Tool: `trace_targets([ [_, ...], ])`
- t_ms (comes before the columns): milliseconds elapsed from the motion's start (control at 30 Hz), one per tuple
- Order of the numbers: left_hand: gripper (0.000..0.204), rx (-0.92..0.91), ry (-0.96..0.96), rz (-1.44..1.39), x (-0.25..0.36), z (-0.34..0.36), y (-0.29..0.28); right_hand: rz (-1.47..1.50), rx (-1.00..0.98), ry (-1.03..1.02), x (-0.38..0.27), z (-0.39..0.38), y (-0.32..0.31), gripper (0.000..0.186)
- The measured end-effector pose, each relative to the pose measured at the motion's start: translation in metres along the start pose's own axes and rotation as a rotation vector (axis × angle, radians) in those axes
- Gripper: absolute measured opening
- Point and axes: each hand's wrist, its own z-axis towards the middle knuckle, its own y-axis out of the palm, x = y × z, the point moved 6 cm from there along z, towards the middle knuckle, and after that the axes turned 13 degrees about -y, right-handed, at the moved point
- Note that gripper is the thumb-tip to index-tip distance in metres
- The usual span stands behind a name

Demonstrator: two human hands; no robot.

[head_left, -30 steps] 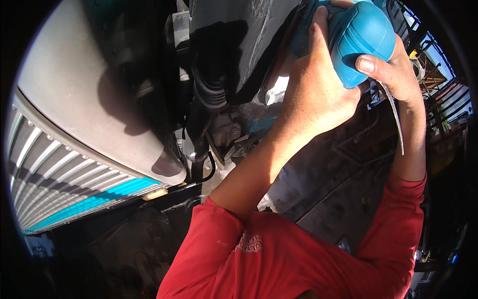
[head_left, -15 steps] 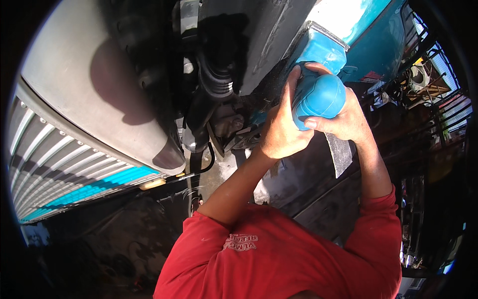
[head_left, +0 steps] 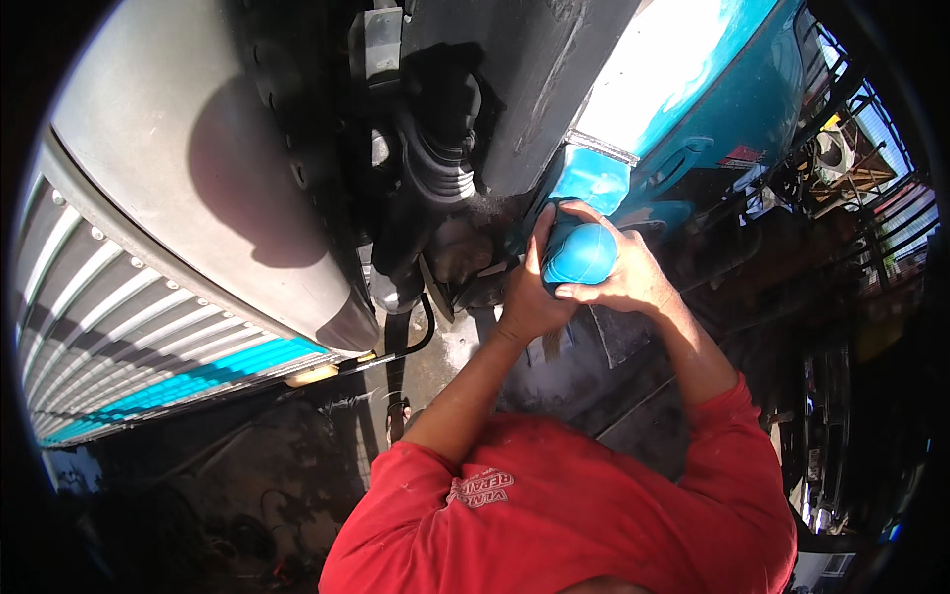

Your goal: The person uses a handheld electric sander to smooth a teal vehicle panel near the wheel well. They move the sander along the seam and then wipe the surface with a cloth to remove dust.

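Note:
Both my hands grip a blue sander [head_left: 581,254] with a rounded top, held against the lower part of a blue-and-white vehicle panel [head_left: 661,74]. My left hand [head_left: 532,292] wraps its left side, the thumb lying along the body. From the right, my right hand [head_left: 630,272] closes around it, fingers over the far side and thumb across the near side. Beyond the hands, the lighter blue far part of the tool [head_left: 591,178] ends in a grey edge. A grey sheet like sandpaper [head_left: 619,337] sticks out below my right hand. The sanding face is hidden.
A large grey vehicle body [head_left: 148,139] with a ribbed silver-and-blue lower panel [head_left: 119,327] stands at left. Between the vehicles are a black ribbed hose [head_left: 445,178] and a dark panel [head_left: 554,89]. A metal rack [head_left: 871,168] holds parts at far right.
Both hands and the sander have moved toward me and slightly left along the panel, uncovering more of it. The grip is unchanged.

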Motion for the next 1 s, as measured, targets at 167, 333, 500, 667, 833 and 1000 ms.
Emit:
trace_targets([
  [167,0.109,0.043,0.227,-0.015,0.061,0.014,0.008,0.004,0.097,-0.255,-0.029,0.004,-0.051,0.097],
  [333,0.113,0.014,0.295,0.003,0.124,0.031,0.010,-0.005,0.093,-0.323,-0.055,0.014,-0.103,0.097],
  [500,0.118,-0.007,0.324,0.000,0.179,0.048,0.017,0.036,0.135,-0.414,-0.078,0.018,-0.151,0.092],
  [667,0.120,-0.091,0.292,-0.082,0.231,0.072,0.029,-0.014,0.201,-0.398,-0.095,0.020,-0.208,0.087],
  [833,0.119,0.075,0.426,-0.012,0.258,0.074,0.030,0.040,0.360,-0.245,-0.085,0.012,-0.232,0.094],
  [1000,0.121,0.011,0.345,0.008,0.222,0.065,0.040,0.093,0.268,-0.299,-0.065,0.012,-0.207,0.106],
])
